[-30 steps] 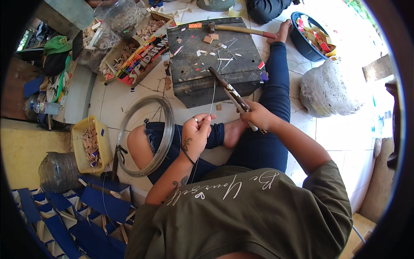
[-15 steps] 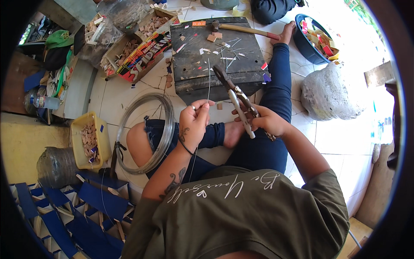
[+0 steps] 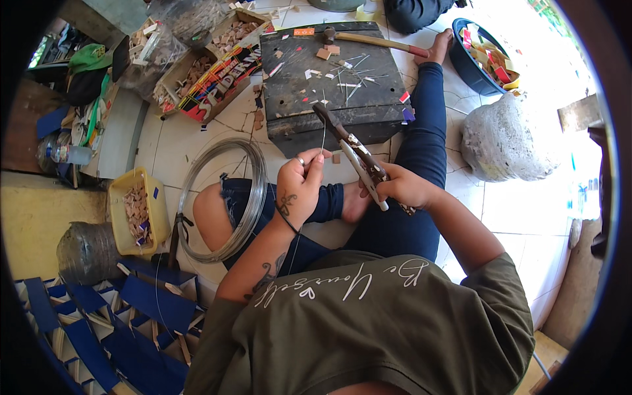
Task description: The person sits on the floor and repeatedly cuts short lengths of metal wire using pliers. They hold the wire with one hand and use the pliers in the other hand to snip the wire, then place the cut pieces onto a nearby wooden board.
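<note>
Between thumb and fingers, my left hand (image 3: 303,179) pinches a thin metal wire (image 3: 324,136) that stands up from it. My right hand (image 3: 403,184) is wrapped round the handles of long pliers (image 3: 347,143), one handle dark brown, the other partly pale. Their jaws point up and left and meet the wire above my left hand; the handles lie close together. Below my left wrist the wire trails down past the forearm. A coil of wire (image 3: 191,178) rests against my left knee. Cut wire pieces (image 3: 355,74) lie scattered on the dark block (image 3: 289,99) in front of me.
A hammer (image 3: 375,42) lies across the block's far side. Left are a carton (image 3: 217,92) and a yellow basket (image 3: 117,220) of small wooden pieces, and blue box-like pieces (image 3: 158,299). At right stand a blue tub (image 3: 461,74) and a wrapped grey bundle (image 3: 503,141).
The pliers have moved left, bringing their jaws onto the wire, and their handles have come closer together. My left hand has shifted slightly right, still holding the wire.
</note>
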### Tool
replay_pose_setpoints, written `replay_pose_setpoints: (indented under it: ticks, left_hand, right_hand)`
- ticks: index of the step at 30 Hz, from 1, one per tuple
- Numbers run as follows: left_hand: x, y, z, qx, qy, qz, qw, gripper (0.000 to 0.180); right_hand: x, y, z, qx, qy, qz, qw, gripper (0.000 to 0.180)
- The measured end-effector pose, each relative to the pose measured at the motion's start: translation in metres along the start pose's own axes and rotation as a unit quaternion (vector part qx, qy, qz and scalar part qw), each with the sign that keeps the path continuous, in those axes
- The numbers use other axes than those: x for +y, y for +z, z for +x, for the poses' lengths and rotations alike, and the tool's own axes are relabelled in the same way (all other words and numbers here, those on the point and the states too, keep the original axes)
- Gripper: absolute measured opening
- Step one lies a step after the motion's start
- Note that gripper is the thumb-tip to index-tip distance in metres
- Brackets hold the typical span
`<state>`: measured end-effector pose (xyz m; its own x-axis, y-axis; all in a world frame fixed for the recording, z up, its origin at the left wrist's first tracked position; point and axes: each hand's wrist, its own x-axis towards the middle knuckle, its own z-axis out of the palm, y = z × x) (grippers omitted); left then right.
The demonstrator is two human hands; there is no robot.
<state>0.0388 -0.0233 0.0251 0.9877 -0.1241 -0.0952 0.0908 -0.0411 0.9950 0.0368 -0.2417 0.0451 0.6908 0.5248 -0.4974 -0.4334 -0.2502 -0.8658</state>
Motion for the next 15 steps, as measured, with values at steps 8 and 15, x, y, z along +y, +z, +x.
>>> replay_pose_setpoints:
  ticks: [8,15]
  left_hand:
    - [-0.001,-0.002,0.001,-0.001,-0.004,-0.012,1.000,0.020]
    - [0.012,-0.007,-0.012,-0.053,-0.115,-0.080,0.989,0.024]
  right_hand:
    - [0.014,0.007,0.010,-0.045,0.035,0.059,0.997,0.036]
    - [0.008,0.007,0.011,0.045,0.007,0.035,0.998,0.035]
